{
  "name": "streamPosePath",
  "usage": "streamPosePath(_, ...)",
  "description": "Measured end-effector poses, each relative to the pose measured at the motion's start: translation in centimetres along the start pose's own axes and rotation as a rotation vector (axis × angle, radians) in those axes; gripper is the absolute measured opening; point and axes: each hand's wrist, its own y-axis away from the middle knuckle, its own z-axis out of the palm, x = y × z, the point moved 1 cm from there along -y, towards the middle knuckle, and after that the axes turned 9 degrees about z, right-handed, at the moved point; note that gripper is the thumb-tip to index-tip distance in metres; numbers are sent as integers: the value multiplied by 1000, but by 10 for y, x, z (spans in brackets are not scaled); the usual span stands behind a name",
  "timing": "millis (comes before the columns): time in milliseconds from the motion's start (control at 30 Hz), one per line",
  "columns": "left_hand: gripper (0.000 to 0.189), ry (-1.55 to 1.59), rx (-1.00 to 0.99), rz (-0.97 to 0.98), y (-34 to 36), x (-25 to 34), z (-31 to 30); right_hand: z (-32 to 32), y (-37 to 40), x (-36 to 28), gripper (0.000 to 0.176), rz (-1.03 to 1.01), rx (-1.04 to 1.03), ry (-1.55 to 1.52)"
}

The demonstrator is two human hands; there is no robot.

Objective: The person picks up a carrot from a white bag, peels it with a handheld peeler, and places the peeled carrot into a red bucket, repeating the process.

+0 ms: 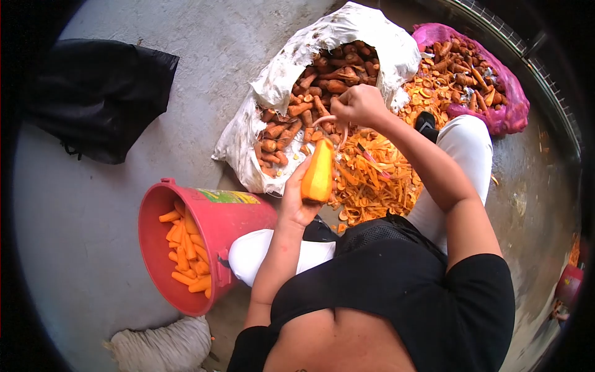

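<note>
My left hand (296, 201) grips a thick, mostly peeled orange carrot (318, 173) from below, its narrow end pointing up and away from me. Just beyond that end, my right hand (361, 105) is closed round a pale pinkish Y-shaped peeler (342, 129), its two prongs reaching toward the carrot's tip. Beneath and right of the carrot spreads a heap of orange peelings (378, 195). Behind my hands lies a white woven sack (273, 87), its mouth showing many unpeeled, dirt-stained carrots (282, 133).
A tipped red bucket (149, 260) on the left holds peeled carrots (193, 248). A pink mesh sack (511, 102) with carrots and scraps lies at the far right. Black cloth or plastic (105, 93) is on the grey floor, and a whitish sack (161, 347) sits below the bucket.
</note>
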Motion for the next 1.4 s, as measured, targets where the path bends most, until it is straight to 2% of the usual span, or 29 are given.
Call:
streamPosePath(100,45,-39,72,-26,-8,-8,4,10,-5,9,41,62,-7,148)
streamPosePath(167,43,-39,23,-42,-9,-7,3,18,-8,16,42,125,-97,217)
streamPosePath(267,44,-55,8,-50,-10,-7,-2,19,-9,22,43,159,-177,124)
streamPosePath(367,46,-107,-8,-56,-8,-12,-5,22,-9,31,41,116,29,218)
streamPosePath(400,47,-133,-19,-59,-5,-12,-6,15,-19,44,41,172,-164,451)
streamPosePath(433,44,-82,-167,-127,0,-7,-4,8,-21,62,41,228,-186,446)
streamPosePath(467,45,-72,-151,-96,1,-6,0,5,-20,84,41,287,-207,438)
streamPosePath(533,48,-41,-115,-28,1,-4,3,26,-24,152,58,755,-83,184)
streamPosePath(633,53,38,-89,-3,-7,3,-12,73,-4,230,75,839,14,-54)
streamPosePath(667,53,65,-75,1,-10,4,-17,124,-11,300,78,730,-106,-254)
streamPosePath(733,55,79,-45,22,-15,7,-17,126,18,276,71,871,-249,-284)
streamPosePath(800,56,35,-7,64,-25,8,-15,120,35,235,62,772,-460,85)
streamPosePath(833,56,91,24,27,-26,9,-8,131,39,239,58,680,-469,209)
streamPosePath(867,56,121,-14,12,-30,9,-10,131,46,222,53,730,-456,236)
streamPosePath(1000,58,163,-122,-18,-45,11,-9,177,62,231,42,592,-502,479)
streamPosePath(1033,58,129,-127,-14,-46,11,-8,173,62,218,40,607,-578,499)
streamPosePath(1267,50,-98,-14,77,-55,3,-13,219,83,240,36,549,-376,519)
streamPosePath(1367,46,-256,16,153,-55,5,-12,217,79,231,33,617,-399,486)
streamPosePath(1400,45,-293,12,173,-56,5,-13,212,76,225,33,669,-466,455)
